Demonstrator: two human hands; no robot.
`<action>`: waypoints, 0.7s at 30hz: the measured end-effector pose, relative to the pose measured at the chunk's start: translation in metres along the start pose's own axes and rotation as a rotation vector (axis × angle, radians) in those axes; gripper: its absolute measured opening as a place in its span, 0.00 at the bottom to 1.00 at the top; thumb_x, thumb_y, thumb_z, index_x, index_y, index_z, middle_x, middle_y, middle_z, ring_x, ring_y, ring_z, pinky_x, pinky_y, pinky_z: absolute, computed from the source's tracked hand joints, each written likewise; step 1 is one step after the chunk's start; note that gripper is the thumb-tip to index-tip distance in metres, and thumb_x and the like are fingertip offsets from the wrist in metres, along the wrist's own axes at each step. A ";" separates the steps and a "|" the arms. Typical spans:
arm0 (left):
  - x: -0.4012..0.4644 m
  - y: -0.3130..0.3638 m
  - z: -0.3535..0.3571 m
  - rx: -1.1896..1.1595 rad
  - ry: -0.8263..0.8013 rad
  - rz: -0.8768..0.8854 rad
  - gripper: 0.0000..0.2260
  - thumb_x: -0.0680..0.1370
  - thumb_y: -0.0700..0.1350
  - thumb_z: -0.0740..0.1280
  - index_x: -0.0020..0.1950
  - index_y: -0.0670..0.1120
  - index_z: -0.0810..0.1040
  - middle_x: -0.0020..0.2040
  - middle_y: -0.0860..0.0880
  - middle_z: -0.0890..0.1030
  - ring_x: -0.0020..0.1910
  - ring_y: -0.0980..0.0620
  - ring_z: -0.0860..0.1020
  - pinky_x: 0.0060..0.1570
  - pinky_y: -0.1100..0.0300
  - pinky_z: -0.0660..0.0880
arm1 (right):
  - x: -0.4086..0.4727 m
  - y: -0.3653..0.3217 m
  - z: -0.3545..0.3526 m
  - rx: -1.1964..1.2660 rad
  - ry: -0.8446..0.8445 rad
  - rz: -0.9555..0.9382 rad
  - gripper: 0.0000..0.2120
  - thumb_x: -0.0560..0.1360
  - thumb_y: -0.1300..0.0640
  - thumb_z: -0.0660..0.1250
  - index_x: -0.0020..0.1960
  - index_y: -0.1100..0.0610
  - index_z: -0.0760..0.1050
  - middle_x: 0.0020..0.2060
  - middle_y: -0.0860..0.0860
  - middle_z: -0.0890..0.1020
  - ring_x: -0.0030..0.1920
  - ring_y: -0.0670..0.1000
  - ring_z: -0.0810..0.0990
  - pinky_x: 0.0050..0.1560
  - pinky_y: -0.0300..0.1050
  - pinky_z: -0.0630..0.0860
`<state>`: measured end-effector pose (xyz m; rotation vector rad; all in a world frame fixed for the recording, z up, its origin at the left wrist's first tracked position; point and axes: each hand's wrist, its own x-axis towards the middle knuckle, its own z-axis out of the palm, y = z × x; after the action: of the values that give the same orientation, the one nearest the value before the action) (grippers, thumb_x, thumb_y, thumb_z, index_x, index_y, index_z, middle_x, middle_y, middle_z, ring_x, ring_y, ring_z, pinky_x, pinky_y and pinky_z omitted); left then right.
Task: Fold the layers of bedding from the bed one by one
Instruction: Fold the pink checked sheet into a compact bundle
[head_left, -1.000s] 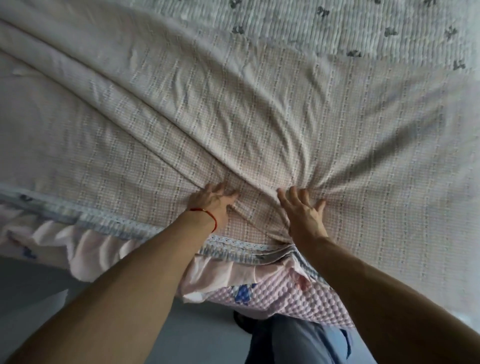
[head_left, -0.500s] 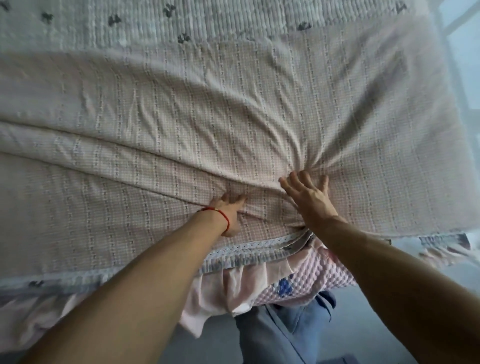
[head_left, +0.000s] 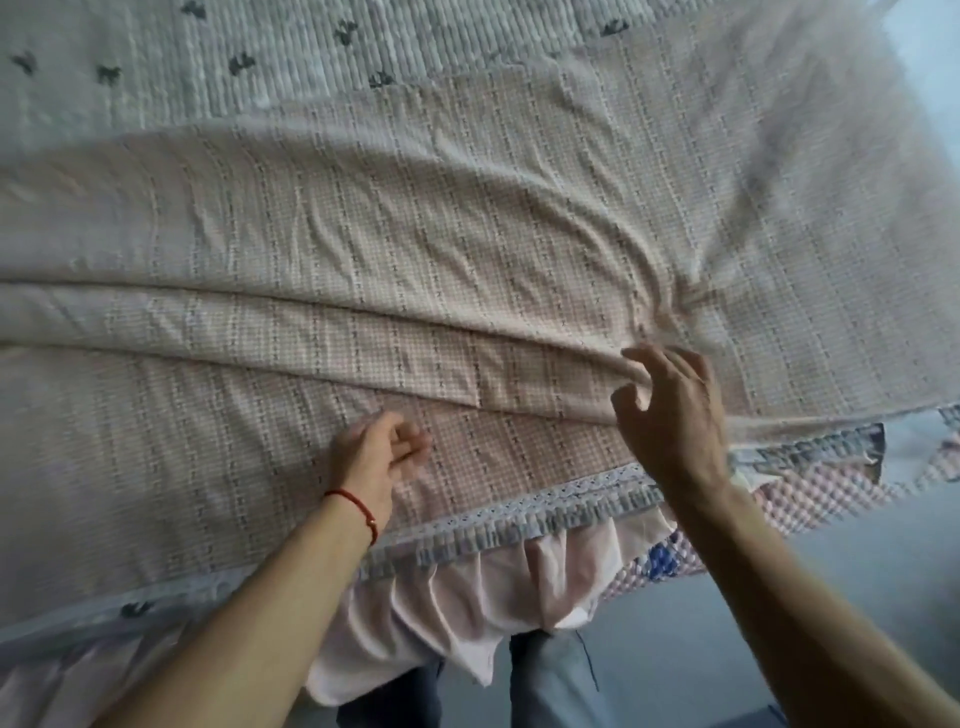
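A beige checked blanket (head_left: 415, 249) lies spread over the bed, with a long fold (head_left: 311, 332) running across it from left to right. My right hand (head_left: 670, 415) hovers at the fold's right end, fingers spread and slightly bent, fingertips touching where the creases gather. My left hand (head_left: 374, 462), with a red string on its wrist, rests on the lower layer near the bed's edge. Its fingers are curled and blurred, and no cloth shows between them. The blanket's right part is blurred.
A white quilted cover with small dark prints (head_left: 260, 62) lies under the blanket at the far side. A lace-trimmed edge (head_left: 545, 499), a pink frill (head_left: 467, 597) and a bubble-textured pink cloth (head_left: 810, 493) hang over the near edge. My legs stand against the bed.
My right hand has lifted off the blanket and moved right along the fold. My left hand has curled its fingers and drawn back slightly. The view has shifted.
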<state>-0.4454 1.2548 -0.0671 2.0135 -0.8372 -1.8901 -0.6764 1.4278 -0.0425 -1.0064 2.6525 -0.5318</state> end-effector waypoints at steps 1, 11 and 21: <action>0.006 0.010 -0.002 -0.097 -0.043 -0.046 0.04 0.82 0.41 0.64 0.53 0.41 0.76 0.46 0.42 0.80 0.43 0.48 0.83 0.47 0.52 0.82 | -0.021 -0.024 0.001 0.188 0.040 0.114 0.09 0.75 0.60 0.69 0.54 0.55 0.83 0.52 0.50 0.86 0.55 0.51 0.81 0.54 0.47 0.78; 0.024 0.065 -0.026 -0.290 -0.152 -0.032 0.04 0.81 0.40 0.61 0.48 0.46 0.74 0.46 0.47 0.78 0.46 0.51 0.77 0.47 0.55 0.76 | -0.038 -0.101 0.065 1.770 -0.010 1.027 0.07 0.79 0.60 0.70 0.50 0.65 0.77 0.44 0.60 0.85 0.44 0.57 0.87 0.44 0.53 0.83; -0.032 -0.016 -0.090 -0.546 -0.216 -0.189 0.04 0.81 0.43 0.66 0.45 0.47 0.76 0.46 0.48 0.81 0.49 0.51 0.79 0.53 0.54 0.76 | -0.091 -0.094 0.050 1.316 0.219 1.182 0.10 0.76 0.58 0.75 0.48 0.61 0.76 0.40 0.56 0.84 0.35 0.53 0.82 0.26 0.41 0.79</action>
<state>-0.3537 1.2677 -0.0381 1.6154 -0.1351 -2.1659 -0.5372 1.4123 -0.0379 0.9181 1.7603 -1.6194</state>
